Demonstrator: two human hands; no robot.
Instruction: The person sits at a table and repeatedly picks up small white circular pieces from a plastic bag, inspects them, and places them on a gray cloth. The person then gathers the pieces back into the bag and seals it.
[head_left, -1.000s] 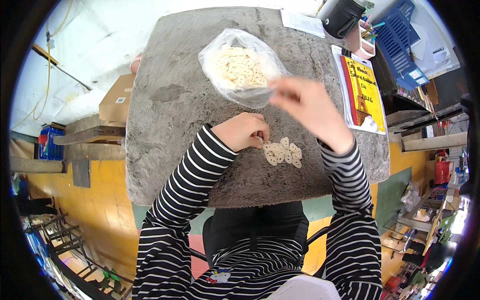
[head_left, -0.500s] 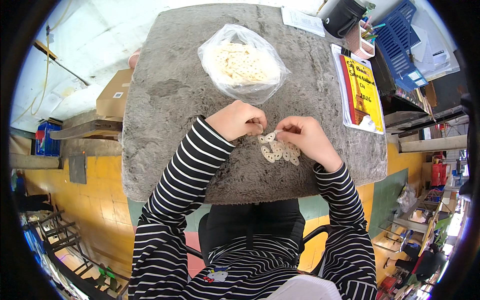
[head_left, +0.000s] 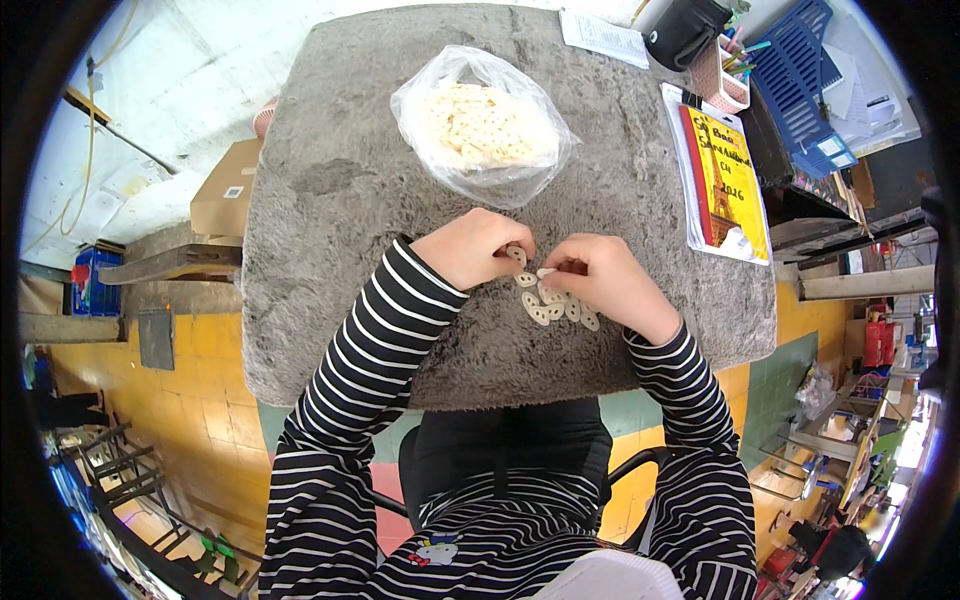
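A small pile of flat, cream-coloured oval pieces with holes [head_left: 552, 305] lies on the grey fluffy table cover [head_left: 340, 180]. My left hand [head_left: 478, 248] pinches one such oval piece [head_left: 516, 254] between thumb and fingers, just beyond the pile's left side. Over the pile's upper edge, my right hand [head_left: 605, 280] has thumb and forefinger closed on another piece [head_left: 545, 272], seen nearly edge-on. Part of the pile is hidden under the right hand. Farther back stands a clear plastic bag [head_left: 545, 175], open at the top and full of many similar pale pieces [head_left: 485, 125].
At the right lies a yellow folder in a clear sleeve [head_left: 735, 200]. Behind it stand a pink basket of pens [head_left: 720, 78], a black container [head_left: 685, 30] and blue trays [head_left: 795, 90]. White paper [head_left: 604, 38] sits at the far edge. A cardboard box [head_left: 228, 190] is left of the table.
My right hand has shifted slightly left and now pinches a piece over the pile. The piece in my left hand shows more plainly.
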